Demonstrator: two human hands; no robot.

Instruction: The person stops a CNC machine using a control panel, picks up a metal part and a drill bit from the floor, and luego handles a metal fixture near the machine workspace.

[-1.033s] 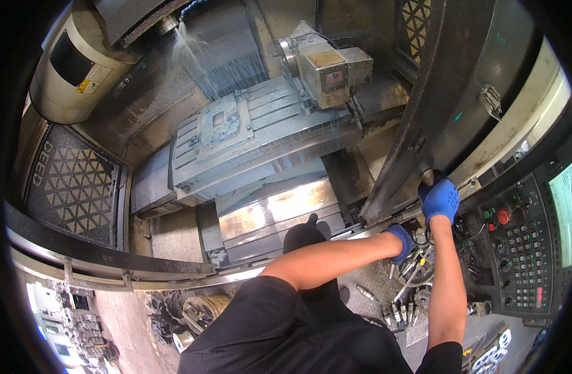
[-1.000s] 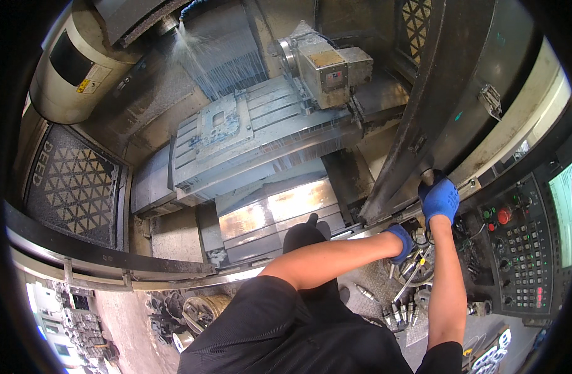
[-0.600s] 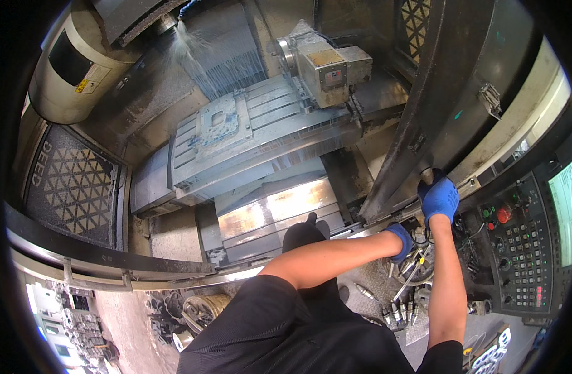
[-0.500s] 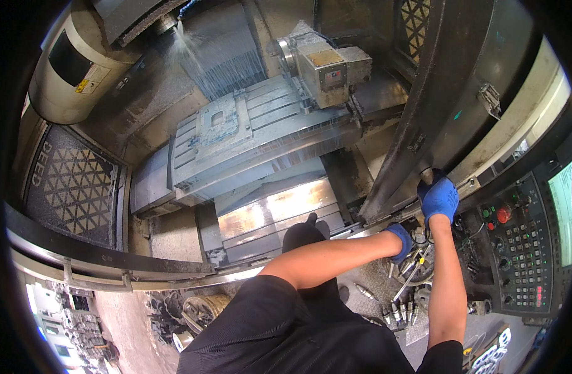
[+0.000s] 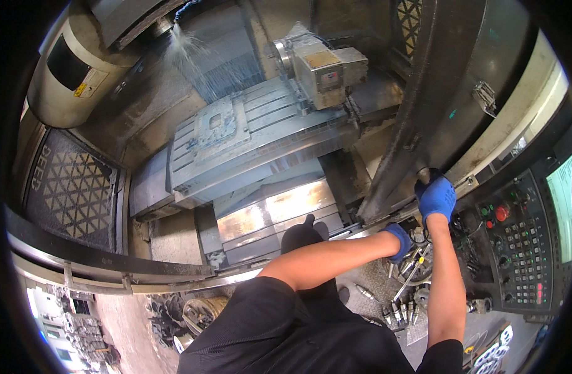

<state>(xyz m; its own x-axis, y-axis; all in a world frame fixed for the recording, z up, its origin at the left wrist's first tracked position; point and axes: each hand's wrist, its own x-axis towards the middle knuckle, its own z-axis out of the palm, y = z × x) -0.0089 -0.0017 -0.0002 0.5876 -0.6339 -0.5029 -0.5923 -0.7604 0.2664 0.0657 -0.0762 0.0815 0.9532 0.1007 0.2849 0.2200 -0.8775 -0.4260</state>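
My right hand [image 5: 436,196], in a blue glove with a dark palm, is closed round the short metal handle [image 5: 424,175] on the dark machine door [image 5: 417,112]. My left arm reaches across to the right. My left hand [image 5: 399,242], also gloved in blue, is beside the door's lower end, above a heap of metal tools, and its fingers are hidden. Inside the machine, the slotted table [image 5: 267,121] carries a wet flat plate [image 5: 215,124] and a rotary unit [image 5: 323,71]. White fluid [image 5: 183,47] sprays down from the spindle [image 5: 164,25].
A control panel [image 5: 517,249] with a red button and a lit screen stands at the right. Several tool holders [image 5: 401,311] lie below my left hand. The machine's front sill [image 5: 167,283] runs before me. A pale cylindrical housing [image 5: 67,68] hangs at upper left.
The fluid spray fans out wider than before. The view has shifted very slightly. Both hands stay in nearly the same place, the right still on the handle.
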